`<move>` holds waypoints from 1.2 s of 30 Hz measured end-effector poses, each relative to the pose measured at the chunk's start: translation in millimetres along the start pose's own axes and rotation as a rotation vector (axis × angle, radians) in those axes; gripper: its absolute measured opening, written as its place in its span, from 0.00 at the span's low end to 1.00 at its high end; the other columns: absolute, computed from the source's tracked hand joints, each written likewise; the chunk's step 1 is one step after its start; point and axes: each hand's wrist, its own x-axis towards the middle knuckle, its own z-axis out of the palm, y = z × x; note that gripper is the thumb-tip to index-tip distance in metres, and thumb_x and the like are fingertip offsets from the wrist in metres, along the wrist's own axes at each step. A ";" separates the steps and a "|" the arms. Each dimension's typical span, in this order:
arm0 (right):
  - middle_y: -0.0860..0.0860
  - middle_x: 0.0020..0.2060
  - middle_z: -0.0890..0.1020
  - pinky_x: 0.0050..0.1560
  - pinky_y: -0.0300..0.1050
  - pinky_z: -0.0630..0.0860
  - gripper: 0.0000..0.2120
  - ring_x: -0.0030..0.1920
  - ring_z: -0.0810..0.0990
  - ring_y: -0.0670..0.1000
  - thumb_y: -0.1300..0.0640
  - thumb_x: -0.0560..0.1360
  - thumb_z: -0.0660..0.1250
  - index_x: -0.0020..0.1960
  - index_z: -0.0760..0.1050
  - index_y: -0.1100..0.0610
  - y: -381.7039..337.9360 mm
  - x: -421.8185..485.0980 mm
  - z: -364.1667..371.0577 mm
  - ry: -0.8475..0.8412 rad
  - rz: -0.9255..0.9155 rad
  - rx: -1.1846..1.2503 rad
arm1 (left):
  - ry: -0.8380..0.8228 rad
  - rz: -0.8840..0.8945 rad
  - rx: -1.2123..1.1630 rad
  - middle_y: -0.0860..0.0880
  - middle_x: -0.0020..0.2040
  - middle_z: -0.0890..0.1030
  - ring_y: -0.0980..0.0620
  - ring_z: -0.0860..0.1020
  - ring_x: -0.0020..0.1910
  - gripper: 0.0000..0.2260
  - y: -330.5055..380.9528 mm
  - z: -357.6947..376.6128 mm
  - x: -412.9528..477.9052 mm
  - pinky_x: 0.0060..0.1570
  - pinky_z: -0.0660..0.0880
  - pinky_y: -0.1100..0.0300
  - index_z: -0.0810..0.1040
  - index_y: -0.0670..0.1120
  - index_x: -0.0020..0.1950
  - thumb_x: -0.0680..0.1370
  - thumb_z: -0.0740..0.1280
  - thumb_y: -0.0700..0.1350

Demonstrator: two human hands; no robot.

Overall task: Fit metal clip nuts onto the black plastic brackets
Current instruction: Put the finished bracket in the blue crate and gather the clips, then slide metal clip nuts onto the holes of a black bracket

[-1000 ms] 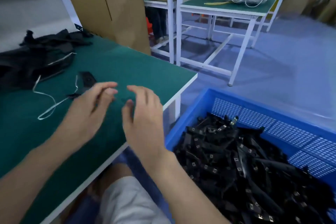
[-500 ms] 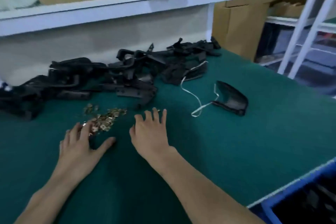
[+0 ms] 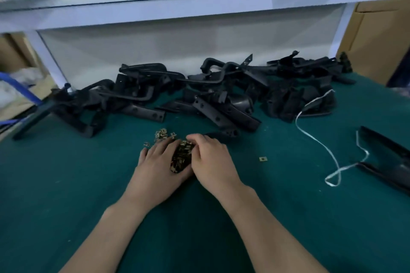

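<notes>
Both hands meet on the green tabletop [image 3: 288,217] around a heap of brass-coloured clip nuts [image 3: 182,155]; the left hand [image 3: 158,169] lies with its fingers [image 3: 163,147] nearly straight against the heap's left side, grasping nothing; the right hand [image 3: 213,162] curls its fingers [image 3: 197,139] over the top of the heap; a few loose nuts [image 3: 162,134] lie just beyond; the black plastic brackets [image 3: 199,95] sit piled along the back; a white strap [image 3: 321,146] trails at the right.
</notes>
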 end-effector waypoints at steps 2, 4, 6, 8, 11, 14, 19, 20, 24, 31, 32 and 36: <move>0.45 0.62 0.79 0.66 0.47 0.69 0.16 0.61 0.75 0.47 0.57 0.83 0.55 0.67 0.73 0.47 1.0 0.5 -2.6 0.000 0.014 0.148 | 0.017 0.037 -0.054 0.55 0.76 0.66 0.53 0.62 0.75 0.35 -0.5 -0.5 -0.6 0.75 0.58 0.51 0.64 0.57 0.76 0.72 0.54 0.72; 0.43 0.60 0.80 0.63 0.48 0.73 0.15 0.59 0.76 0.44 0.55 0.83 0.55 0.65 0.75 0.47 -0.7 1.2 -6.5 0.066 0.024 0.243 | 0.060 0.019 -0.212 0.60 0.75 0.66 0.58 0.63 0.74 0.32 -2.9 -2.5 -2.0 0.72 0.63 0.54 0.66 0.60 0.74 0.74 0.54 0.72; 0.43 0.55 0.82 0.58 0.50 0.75 0.13 0.55 0.78 0.45 0.54 0.83 0.57 0.62 0.77 0.48 -1.2 3.4 -13.2 0.209 0.021 0.212 | 0.162 -0.019 -0.407 0.61 0.72 0.69 0.60 0.65 0.73 0.26 -6.4 -5.8 -0.1 0.70 0.66 0.55 0.70 0.60 0.71 0.78 0.53 0.69; 0.44 0.50 0.83 0.56 0.52 0.75 0.12 0.50 0.79 0.47 0.56 0.83 0.58 0.59 0.79 0.49 3.1 6.1 -24.4 0.372 0.065 0.153 | 0.284 -0.083 -0.495 0.61 0.68 0.73 0.59 0.69 0.69 0.20 -11.5 -10.0 7.1 0.68 0.67 0.55 0.74 0.59 0.67 0.81 0.52 0.63; 0.44 0.43 0.83 0.57 0.51 0.70 0.12 0.47 0.79 0.51 0.56 0.81 0.59 0.56 0.80 0.49 21.2 7.3 -47.1 0.607 0.245 0.041 | 0.294 -0.198 -0.528 0.59 0.66 0.76 0.57 0.71 0.67 0.16 -23.0 -12.9 25.9 0.64 0.64 0.59 0.75 0.57 0.68 0.84 0.55 0.57; 0.47 0.48 0.82 0.62 0.53 0.64 0.11 0.54 0.76 0.54 0.54 0.82 0.58 0.57 0.78 0.49 45.8 4.9 -63.2 0.631 0.497 0.011 | 0.190 -0.222 -0.522 0.58 0.69 0.74 0.59 0.69 0.68 0.17 -32.4 -11.4 41.4 0.65 0.62 0.62 0.73 0.56 0.72 0.84 0.57 0.55; 0.49 0.54 0.79 0.69 0.54 0.65 0.13 0.57 0.75 0.53 0.54 0.82 0.57 0.62 0.76 0.49 49.9 6.9 -54.8 0.441 0.557 0.258 | 0.006 -0.101 -0.433 0.64 0.68 0.72 0.61 0.68 0.69 0.13 -35.3 -7.9 41.2 0.66 0.61 0.64 0.77 0.59 0.66 0.84 0.59 0.52; 0.48 0.55 0.78 0.67 0.53 0.68 0.13 0.58 0.73 0.51 0.54 0.82 0.57 0.63 0.75 0.49 44.9 6.9 -50.6 0.418 0.516 0.312 | -0.007 -0.080 -0.418 0.65 0.67 0.72 0.63 0.68 0.68 0.12 -35.4 -8.5 40.3 0.65 0.61 0.65 0.78 0.60 0.65 0.84 0.60 0.51; 0.48 0.60 0.73 0.62 0.44 0.68 0.13 0.60 0.68 0.49 0.53 0.83 0.57 0.65 0.73 0.48 28.9 7.1 -34.8 0.308 0.392 0.357 | -0.032 -0.018 -0.411 0.68 0.60 0.74 0.66 0.71 0.63 0.10 -35.7 -14.8 40.7 0.63 0.65 0.67 0.77 0.64 0.60 0.82 0.63 0.49; 0.50 0.74 0.65 0.72 0.51 0.60 0.24 0.72 0.64 0.53 0.43 0.82 0.58 0.77 0.62 0.47 26.4 6.2 -24.5 0.116 0.231 -0.097 | -0.216 -0.060 -0.297 0.56 0.79 0.59 0.54 0.53 0.79 0.18 -25.7 -19.5 43.4 0.76 0.51 0.56 0.68 0.58 0.75 0.85 0.57 0.52; 0.50 0.74 0.65 0.72 0.50 0.60 0.24 0.72 0.63 0.53 0.43 0.82 0.58 0.76 0.64 0.47 28.9 6.7 -24.7 0.100 0.220 -0.127 | -0.238 -0.047 -0.282 0.56 0.78 0.61 0.55 0.55 0.79 0.18 -25.7 -22.1 43.3 0.75 0.51 0.59 0.68 0.58 0.75 0.85 0.57 0.51; 0.49 0.71 0.67 0.69 0.48 0.62 0.20 0.69 0.65 0.53 0.44 0.82 0.61 0.72 0.69 0.47 37.0 9.3 -27.1 0.093 0.175 -0.153 | -0.281 -0.004 -0.201 0.59 0.70 0.71 0.56 0.69 0.70 0.14 -24.3 -37.3 44.6 0.67 0.62 0.64 0.75 0.56 0.69 0.84 0.61 0.47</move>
